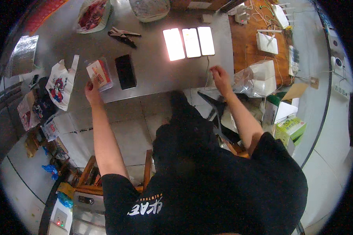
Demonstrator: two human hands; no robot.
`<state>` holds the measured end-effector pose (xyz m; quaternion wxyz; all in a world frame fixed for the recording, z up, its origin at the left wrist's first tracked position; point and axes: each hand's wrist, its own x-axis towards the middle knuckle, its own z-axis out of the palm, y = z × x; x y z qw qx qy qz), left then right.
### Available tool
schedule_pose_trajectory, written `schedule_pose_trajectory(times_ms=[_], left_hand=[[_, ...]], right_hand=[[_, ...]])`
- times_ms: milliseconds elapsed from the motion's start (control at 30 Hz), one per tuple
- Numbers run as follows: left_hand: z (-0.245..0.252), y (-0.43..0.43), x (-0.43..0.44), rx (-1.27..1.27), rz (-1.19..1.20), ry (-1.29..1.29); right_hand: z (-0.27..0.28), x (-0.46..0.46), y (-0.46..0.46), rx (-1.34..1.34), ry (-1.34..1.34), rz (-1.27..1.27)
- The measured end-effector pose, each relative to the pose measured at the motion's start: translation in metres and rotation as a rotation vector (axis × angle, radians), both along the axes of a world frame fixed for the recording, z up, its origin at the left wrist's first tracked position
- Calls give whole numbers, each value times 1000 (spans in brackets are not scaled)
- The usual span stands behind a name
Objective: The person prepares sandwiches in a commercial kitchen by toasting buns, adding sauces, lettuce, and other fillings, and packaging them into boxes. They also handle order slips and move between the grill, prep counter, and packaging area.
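Note:
At the near edge of the metal table, my left hand [93, 91] pinches the lower corner of a red and cream printed packet [98, 72]. A clear plastic case [108, 84] lies under and beside that packet. A dark-screened phone [125, 72] rests just right of them. My right hand [221, 80] hovers by the table's right side with bent fingers. A thin cable [207, 69] runs close to its fingertips; whether they touch is unclear. Beyond it lie three lit phones, the left one [173, 44], the middle one [191, 43] and the right one [206, 40].
Scissors [123, 35] lie on the metal table [153, 76] below a bag-lined basket [93, 16] and a clear tub [150, 10]. A white plastic bag [61, 83] hangs over the left edge. A white router [267, 43] and cables occupy the wooden surface [251, 58] at right.

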<state>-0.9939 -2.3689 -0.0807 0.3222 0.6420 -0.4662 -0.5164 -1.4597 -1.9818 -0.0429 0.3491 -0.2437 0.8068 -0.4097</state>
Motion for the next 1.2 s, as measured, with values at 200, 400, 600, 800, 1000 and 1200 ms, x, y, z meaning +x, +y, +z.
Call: schedule_pose_trajectory(times_ms=[200,400,600,800,1000,1200], left_hand=[[23,47,24,-242,36,-373],[34,252,72,-17,-12,-666],[51,403,99,566,-68,-697],[65,411,65,597,-106,-528],[52,385,34,528,-40,-256],[55,385,27,686,-81,-97]], right_hand=[[5,-70,-92,-40,771,221],[-11,-93,-136,48,789,394],[-19,-89,-140,56,888,426],[-28,-94,-129,-119,760,265],[-33,-102,-92,-161,745,241],[-28,-100,-69,-72,696,306]])
